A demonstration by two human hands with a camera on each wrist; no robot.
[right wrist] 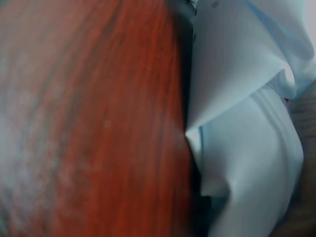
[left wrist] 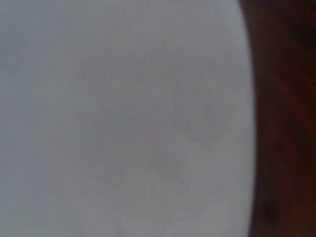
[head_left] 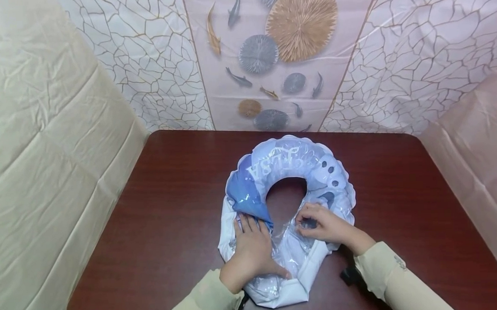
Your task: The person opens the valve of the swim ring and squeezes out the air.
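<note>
A blue and white inflatable swim ring [head_left: 282, 160] with clear vinyl and white lettering lies on the table. Its far arc is puffed up, while the near part looks slack, with white flaps folded in. My left hand [head_left: 252, 249] lies flat on the slack left part, fingers spread and fingertips beside the blue fold. At the inner edge on the right, my right hand [head_left: 324, 223] pinches the clear vinyl between thumb and curled fingers. Blurred white vinyl [left wrist: 123, 118] fills most of the left wrist view. Folded white vinyl [right wrist: 247, 148] shows in the right wrist view; neither hand does.
The dark red-brown wooden table [head_left: 162, 191] has rounded corners. Patterned cloth [head_left: 153, 62] hangs behind its far edge, and pale fabric walls [head_left: 43, 136] stand on both sides. A small black object [head_left: 350, 275] sits by the right sleeve.
</note>
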